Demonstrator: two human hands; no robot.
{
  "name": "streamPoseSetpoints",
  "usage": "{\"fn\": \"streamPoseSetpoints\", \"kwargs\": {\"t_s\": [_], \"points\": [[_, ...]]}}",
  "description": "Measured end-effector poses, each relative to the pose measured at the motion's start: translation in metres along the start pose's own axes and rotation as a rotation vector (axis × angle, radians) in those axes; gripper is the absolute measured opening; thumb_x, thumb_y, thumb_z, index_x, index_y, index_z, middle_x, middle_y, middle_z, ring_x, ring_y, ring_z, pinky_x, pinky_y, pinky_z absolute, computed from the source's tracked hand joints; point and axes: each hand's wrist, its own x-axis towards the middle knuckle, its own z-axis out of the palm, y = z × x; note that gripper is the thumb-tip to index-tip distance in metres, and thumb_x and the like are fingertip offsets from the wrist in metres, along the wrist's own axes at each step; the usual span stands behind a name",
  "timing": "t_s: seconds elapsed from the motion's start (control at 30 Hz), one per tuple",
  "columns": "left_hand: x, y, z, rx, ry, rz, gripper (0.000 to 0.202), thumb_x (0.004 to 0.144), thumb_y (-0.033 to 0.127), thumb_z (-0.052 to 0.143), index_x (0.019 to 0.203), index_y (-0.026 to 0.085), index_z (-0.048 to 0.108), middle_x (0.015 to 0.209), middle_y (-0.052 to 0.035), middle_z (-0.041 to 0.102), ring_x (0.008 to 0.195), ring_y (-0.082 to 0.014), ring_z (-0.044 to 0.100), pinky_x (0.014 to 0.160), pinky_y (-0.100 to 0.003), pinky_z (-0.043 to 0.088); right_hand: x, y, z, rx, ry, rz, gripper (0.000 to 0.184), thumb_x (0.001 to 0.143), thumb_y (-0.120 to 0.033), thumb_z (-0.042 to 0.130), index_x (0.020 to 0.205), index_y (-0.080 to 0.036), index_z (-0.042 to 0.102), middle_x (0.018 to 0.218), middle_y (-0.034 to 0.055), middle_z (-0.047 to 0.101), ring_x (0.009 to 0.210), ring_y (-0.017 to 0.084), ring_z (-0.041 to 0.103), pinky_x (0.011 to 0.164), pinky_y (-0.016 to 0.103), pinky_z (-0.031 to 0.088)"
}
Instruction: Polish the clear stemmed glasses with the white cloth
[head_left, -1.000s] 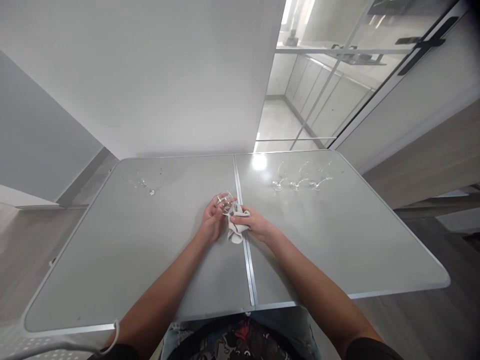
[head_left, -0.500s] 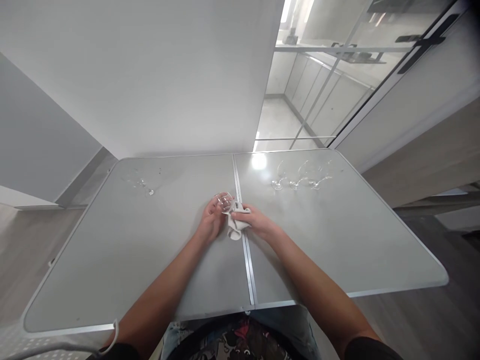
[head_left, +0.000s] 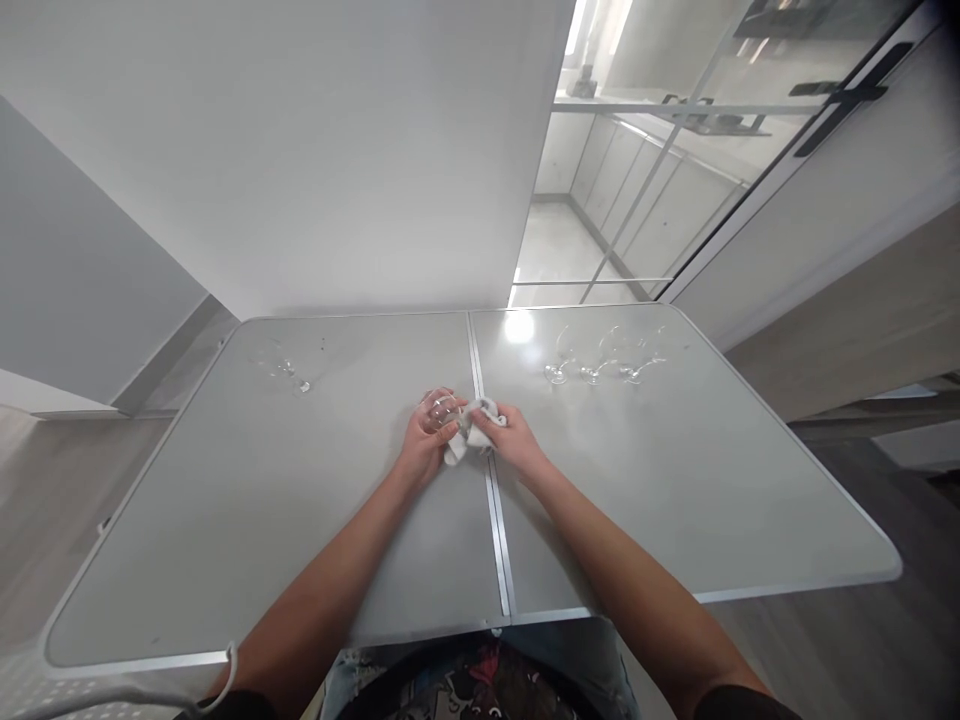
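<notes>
My left hand [head_left: 421,446] is wrapped round a clear stemmed glass [head_left: 440,409] over the middle of the grey folding table [head_left: 240,510]. My right hand [head_left: 513,445] pinches a small white cloth [head_left: 466,432] and presses it against the side of that glass. Both hands meet just above the table's centre seam. Three more clear glasses [head_left: 596,360] stand in a row at the far right. One clear glass [head_left: 283,367] sits at the far left.
A white wall panel rises behind the table. Glass partitions with black handles stand at the back right. The metal seam [head_left: 491,500] splits the tabletop in two halves. Wood-look floor lies on both sides.
The cloth has shifted from beside the glass to lower under its bowl, and my right hand has turned slightly. The left hand has closed further over the glass. The other glasses stay put.
</notes>
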Motion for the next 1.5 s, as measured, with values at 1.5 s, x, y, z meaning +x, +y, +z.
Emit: {"fn": "streamPoseSetpoints", "kwargs": {"t_s": [1.5], "points": [[-0.009,0.006,0.018,0.390,0.446,0.384,0.043,0.067,0.030,0.088,0.093,0.021,0.055,0.082,-0.0021,0.073,0.082,-0.0212,0.074,0.078,-0.036,0.059,-0.008,0.001,0.022,0.273,0.166,0.034,0.036,0.072,-0.047,0.078,0.091,-0.017,0.074,0.083,0.0040,0.072,0.078,0.021,0.064,0.073,0.031,0.049]]}}
